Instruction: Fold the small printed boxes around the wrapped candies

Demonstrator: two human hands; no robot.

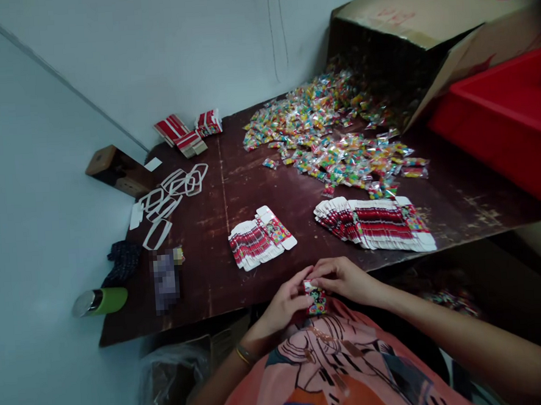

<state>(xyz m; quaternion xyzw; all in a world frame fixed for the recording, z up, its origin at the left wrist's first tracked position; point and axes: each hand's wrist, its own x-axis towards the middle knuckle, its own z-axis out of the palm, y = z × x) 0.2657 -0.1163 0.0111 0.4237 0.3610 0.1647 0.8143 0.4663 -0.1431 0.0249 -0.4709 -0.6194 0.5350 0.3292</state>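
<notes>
A small colourful printed candy box (315,300) is held close to my body, just off the front edge of the table. My left hand (289,299) grips its left side, fingers closed around it. At the box's upper end, my right hand (343,280) pinches with thumb and fingers. Beyond my hands, a fanned stack of flat, unfolded boxes (261,238) lies on the table. To its right is a longer row of the same flat boxes (377,223). Small clear packets of colourful candy (341,155) are heaped farther back.
An open cardboard carton (424,16) lies on its side behind the candy, beside a red bin (504,121). At left are white paper loops (173,190), a wooden box (122,169), a green bottle (105,301) and dark cloth (122,261). Red-white cartons (181,134) sit by the wall.
</notes>
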